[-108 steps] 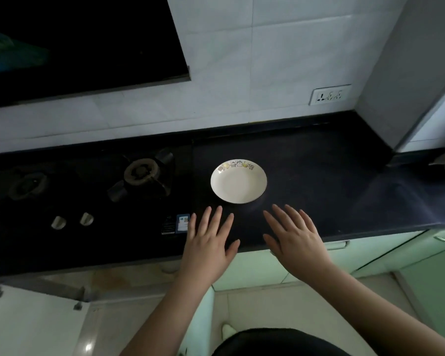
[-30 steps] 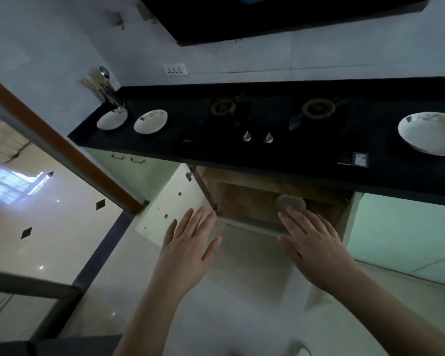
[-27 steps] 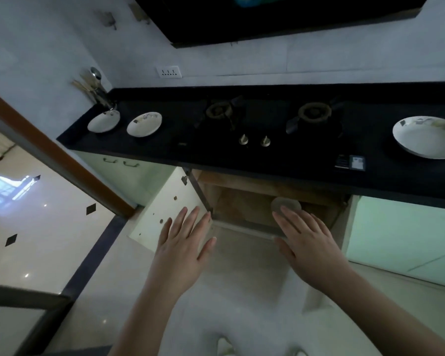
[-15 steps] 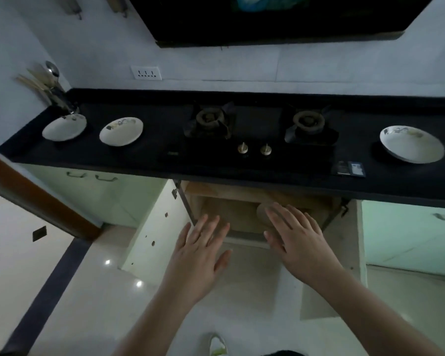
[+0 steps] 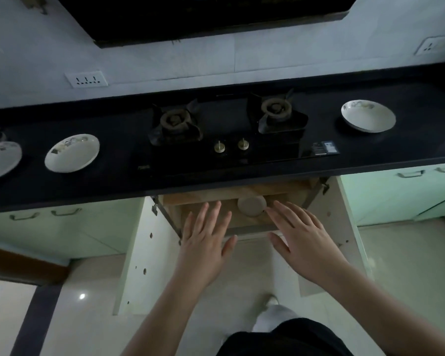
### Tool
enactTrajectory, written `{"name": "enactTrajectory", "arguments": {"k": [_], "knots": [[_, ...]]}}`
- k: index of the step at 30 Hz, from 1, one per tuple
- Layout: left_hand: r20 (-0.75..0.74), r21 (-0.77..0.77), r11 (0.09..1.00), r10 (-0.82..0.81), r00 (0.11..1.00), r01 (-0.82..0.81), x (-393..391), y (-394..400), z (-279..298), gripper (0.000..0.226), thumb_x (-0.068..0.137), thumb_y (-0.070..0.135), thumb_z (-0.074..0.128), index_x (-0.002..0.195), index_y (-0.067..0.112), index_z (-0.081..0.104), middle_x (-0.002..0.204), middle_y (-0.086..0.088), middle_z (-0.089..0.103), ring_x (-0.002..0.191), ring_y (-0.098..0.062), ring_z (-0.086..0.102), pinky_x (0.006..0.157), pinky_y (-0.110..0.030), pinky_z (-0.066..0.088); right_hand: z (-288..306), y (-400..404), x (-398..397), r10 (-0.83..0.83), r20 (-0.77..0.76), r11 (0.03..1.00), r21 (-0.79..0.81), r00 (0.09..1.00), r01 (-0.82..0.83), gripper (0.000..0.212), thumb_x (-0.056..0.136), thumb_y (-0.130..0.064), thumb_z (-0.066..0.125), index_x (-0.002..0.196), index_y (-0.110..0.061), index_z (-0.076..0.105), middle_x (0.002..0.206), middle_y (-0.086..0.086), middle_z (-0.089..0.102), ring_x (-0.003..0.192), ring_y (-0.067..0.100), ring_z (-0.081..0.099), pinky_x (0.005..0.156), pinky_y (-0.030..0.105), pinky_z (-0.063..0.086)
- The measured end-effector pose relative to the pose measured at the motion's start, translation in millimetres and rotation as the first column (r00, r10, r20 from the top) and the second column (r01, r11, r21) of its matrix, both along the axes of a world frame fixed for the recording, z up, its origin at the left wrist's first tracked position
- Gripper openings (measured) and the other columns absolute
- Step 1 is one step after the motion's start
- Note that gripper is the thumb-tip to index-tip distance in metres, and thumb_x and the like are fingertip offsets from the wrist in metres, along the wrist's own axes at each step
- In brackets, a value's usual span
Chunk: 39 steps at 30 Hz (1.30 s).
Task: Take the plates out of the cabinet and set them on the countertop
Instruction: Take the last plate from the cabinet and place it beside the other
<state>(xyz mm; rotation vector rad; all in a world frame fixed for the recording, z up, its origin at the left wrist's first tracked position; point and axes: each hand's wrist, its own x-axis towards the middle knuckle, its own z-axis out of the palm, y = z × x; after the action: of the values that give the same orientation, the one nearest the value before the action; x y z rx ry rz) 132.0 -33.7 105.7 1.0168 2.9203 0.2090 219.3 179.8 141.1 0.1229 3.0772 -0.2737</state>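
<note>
We hold our left hand (image 5: pixel 203 249) and right hand (image 5: pixel 302 242) spread flat, empty. A plate (image 5: pixel 251 205) in the open cabinet (image 5: pixel 242 194) lies just beyond our right fingertips (image 5: pixel 274 207).

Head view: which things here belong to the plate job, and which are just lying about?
Job:
plate in the cabinet
open cabinet
three plates on the countertop
countertop
left hand
right hand

Lying about:
gas stove
wall sockets

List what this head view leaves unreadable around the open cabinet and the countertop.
- Cabinet depth: hidden under the countertop overhang; only one plate in the cabinet shows.
- Far-left plate: cut by the left edge.
- Plate patterns, hob label: too small and dim.
- Right hand, left hand: open, no grip.
</note>
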Motion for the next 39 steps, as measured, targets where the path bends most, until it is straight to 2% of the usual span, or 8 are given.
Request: {"name": "enactTrajectory", "arguments": {"k": [7, 12, 19, 25, 32, 34, 37, 39], "knots": [[0.007, -0.081, 0.993, -0.087, 0.996, 0.087, -34.1, 22.9, -15.2, 0.060, 0.101, 0.052, 0.025, 0.146, 0.018, 0.046, 0.155, -0.008, 0.039, 0.146, -0.027, 0.028, 0.115, -0.047, 0.013, -24.5, 13.7, -28.5, -0.033, 0.005, 0.998, -0.053, 0.999, 0.033, 0.060, 0.095, -0.051, 0.028, 0.141, -0.018, 0.047, 0.148, 0.004, 0.045, 0.137, 0.028, 0.039, 0.111, 0.045, 0.031], [0.062, -0.104, 0.993, -0.055, 0.997, 0.061, -59.9, 50.3, -34.0, 0.060, 0.101, 0.051, 0.025, 0.147, 0.018, 0.044, 0.155, -0.005, 0.039, 0.146, -0.026, 0.029, 0.114, -0.047, 0.016, -46.9, 40.4, -63.9, -0.006, 0.045, 0.996, -0.087, 0.999, 0.010, 0.059, 0.096, -0.049, 0.030, 0.143, -0.016, 0.045, 0.150, 0.004, 0.043, 0.139, 0.029, 0.037, 0.113, 0.045, 0.029], [0.140, -0.164, 0.985, -0.020, 0.990, 0.043, -100.1, 94.9, -77.0, 0.063, 0.102, 0.054, 0.019, 0.146, 0.018, 0.046, 0.151, -0.004, 0.046, 0.143, -0.028, 0.035, 0.111, -0.048, 0.020, -88.5, 83.7, -115.2, 0.034, 0.090, 0.995, -0.101, 0.995, -0.025, 0.052, 0.094, -0.045, 0.037, 0.132, -0.014, 0.056, 0.131, 0.004, 0.060, 0.125, 0.025, 0.053, 0.107, 0.039, 0.037], [0.225, -0.161, 0.987, 0.028, 0.974, 0.009, -127.1, 114.9, -150.2, 0.062, 0.099, 0.054, 0.029, 0.143, 0.016, 0.050, 0.151, -0.006, 0.045, 0.142, -0.030, 0.036, 0.111, -0.049, 0.023, -167.0, 88.0, -148.6, -0.019, 0.159, 0.994, -0.108, 0.987, 0.037, 0.054, 0.092, -0.042, 0.037, 0.134, -0.014, 0.056, 0.134, 0.006, 0.059, 0.127, 0.026, 0.052, 0.106, 0.043, 0.039], [0.306, -0.218, 0.974, 0.013, 0.952, 0.057, -158.3, 110.2, -244.1, 0.067, 0.101, 0.056, 0.015, 0.142, 0.017, 0.053, 0.149, -0.005, 0.049, 0.140, -0.028, 0.041, 0.111, -0.048, 0.026, -275.9, 80.0, -179.1, -0.078, 0.248, 0.987, -0.120, 0.966, 0.110, 0.059, 0.093, -0.046, 0.028, 0.138, -0.016, 0.052, 0.140, 0.008, 0.055, 0.133, 0.029, 0.047, 0.109, 0.045, 0.034], [0.320, -0.246, 0.968, 0.032, 0.947, 0.050, -167.9, 114.6, -270.5, 0.074, 0.100, 0.058, 0.003, 0.145, 0.019, 0.047, 0.152, -0.004, 0.045, 0.144, -0.026, 0.033, 0.115, -0.048, 0.028, -303.9, 79.1, -190.0, -0.042, 0.294, 0.987, -0.135, 0.955, 0.085, 0.068, 0.092, -0.051, 0.017, 0.145, -0.018, 0.042, 0.151, 0.008, 0.042, 0.141, 0.029, 0.035, 0.114, 0.044, 0.024], [0.350, -0.240, 0.966, -0.010, 0.937, 0.100, -181.9, 121.9, -310.8, 0.083, 0.087, 0.069, -0.007, 0.157, 0.027, 0.006, 0.165, 0.004, 0.005, 0.152, -0.020, -0.003, 0.120, -0.042, -0.002, -346.0, 84.9, -202.6, 0.021, 0.359, 0.989, -0.147, 0.933, 0.034, 0.084, 0.082, -0.057, -0.004, 0.154, -0.021, 0.019, 0.162, 0.002, 0.011, 0.149, 0.025, 0.008, 0.119, 0.042, 0.006], [0.353, -0.216, 0.974, 0.011, 0.936, 0.070, -193.9, 124.9, -337.1, 0.082, 0.086, 0.070, 0.001, 0.157, 0.029, -0.004, 0.165, 0.008, -0.006, 0.151, -0.018, -0.012, 0.118, -0.040, -0.011, -373.4, 91.8, -207.6, -0.009, 0.315, 0.992, -0.120, 0.949, 0.049, 0.078, 0.087, -0.055, 0.006, 0.150, -0.018, 0.031, 0.159, 0.006, 0.024, 0.146, 0.028, 0.021, 0.118, 0.045, 0.017]]}}
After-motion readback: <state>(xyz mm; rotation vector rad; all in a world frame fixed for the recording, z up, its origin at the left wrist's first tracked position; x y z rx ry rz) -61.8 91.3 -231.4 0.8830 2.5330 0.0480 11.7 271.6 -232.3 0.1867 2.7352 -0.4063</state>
